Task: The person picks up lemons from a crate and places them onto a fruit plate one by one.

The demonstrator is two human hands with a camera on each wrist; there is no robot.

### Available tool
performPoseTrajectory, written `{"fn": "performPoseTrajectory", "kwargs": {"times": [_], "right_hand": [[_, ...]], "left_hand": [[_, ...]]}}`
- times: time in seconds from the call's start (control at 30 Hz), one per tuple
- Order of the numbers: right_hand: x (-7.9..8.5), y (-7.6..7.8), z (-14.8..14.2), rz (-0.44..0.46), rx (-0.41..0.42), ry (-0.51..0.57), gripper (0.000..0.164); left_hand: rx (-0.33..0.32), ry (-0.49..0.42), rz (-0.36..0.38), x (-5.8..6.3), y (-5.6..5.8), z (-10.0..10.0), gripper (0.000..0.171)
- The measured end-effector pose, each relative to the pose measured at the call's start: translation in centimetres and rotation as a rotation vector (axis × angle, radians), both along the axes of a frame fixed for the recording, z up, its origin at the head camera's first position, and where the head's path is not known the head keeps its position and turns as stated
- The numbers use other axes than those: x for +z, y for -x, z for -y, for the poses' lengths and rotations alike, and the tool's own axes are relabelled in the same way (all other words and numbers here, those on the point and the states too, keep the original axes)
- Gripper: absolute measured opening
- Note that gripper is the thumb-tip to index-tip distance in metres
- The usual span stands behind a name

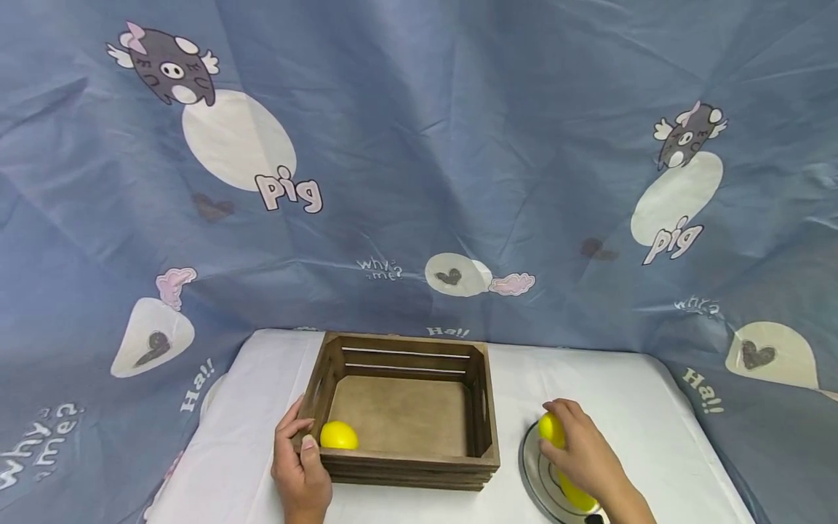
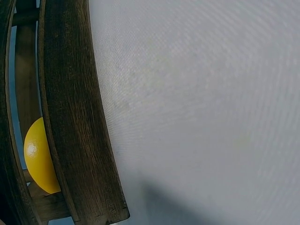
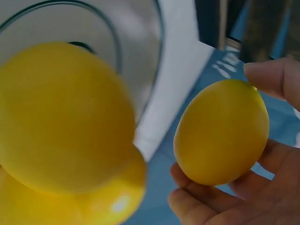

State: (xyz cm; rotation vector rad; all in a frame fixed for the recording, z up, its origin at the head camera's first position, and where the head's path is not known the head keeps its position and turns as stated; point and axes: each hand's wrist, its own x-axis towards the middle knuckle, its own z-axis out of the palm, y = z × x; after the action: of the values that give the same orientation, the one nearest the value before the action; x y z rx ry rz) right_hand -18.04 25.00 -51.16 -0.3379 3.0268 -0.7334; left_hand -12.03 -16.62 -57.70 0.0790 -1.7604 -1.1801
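Note:
My left hand [image 1: 300, 473] grips the front left corner of a brown wooden crate [image 1: 419, 458], thumb at the rim. Inside that corner lies one lemon [image 1: 339, 435]; it shows between the slats in the left wrist view. My right hand [image 1: 581, 455] is above a clear glass plate [image 1: 532, 474] to the right of the crate, holding a lemon [image 3: 222, 133] between thumb and fingertips. Other lemons [image 3: 65, 117] sit on the plate, partly hidden by the right hand in the head view.
A white cloth [image 1: 366, 506] covers the table under crate and plate. Behind and at both sides hangs a blue printed curtain [image 1: 406, 182]. The crate's right wall [image 1: 487, 407] stands between its inside and the plate.

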Motion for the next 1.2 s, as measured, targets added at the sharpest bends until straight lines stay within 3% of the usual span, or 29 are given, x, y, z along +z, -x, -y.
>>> {"fn": "performPoseTrajectory", "kwargs": {"times": [0.17, 0.43, 0.67, 1.2], "right_hand": [[-1.6, 0.4, 0.1, 0.057, -0.007, -0.076, 0.053], [-3.7, 0.3, 0.5, 0.011, 0.016, -0.147, 0.058], [-4.2, 0.3, 0.6, -0.026, 0.016, -0.179, 0.057], [-4.7, 0.6, 1.0, 0.035, -0.006, -0.277, 0.06]], "left_hand": [[-0.004, 0.014, -0.015, -0.2, 0.1, 0.2, 0.022], [0.0, 0.02, -0.037, -0.5, 0.3, 0.4, 0.022], [0.009, 0.021, -0.025, -0.5, 0.1, 0.2, 0.022], [0.001, 0.016, -0.029, -0.4, 0.0, 0.2, 0.022]]}}
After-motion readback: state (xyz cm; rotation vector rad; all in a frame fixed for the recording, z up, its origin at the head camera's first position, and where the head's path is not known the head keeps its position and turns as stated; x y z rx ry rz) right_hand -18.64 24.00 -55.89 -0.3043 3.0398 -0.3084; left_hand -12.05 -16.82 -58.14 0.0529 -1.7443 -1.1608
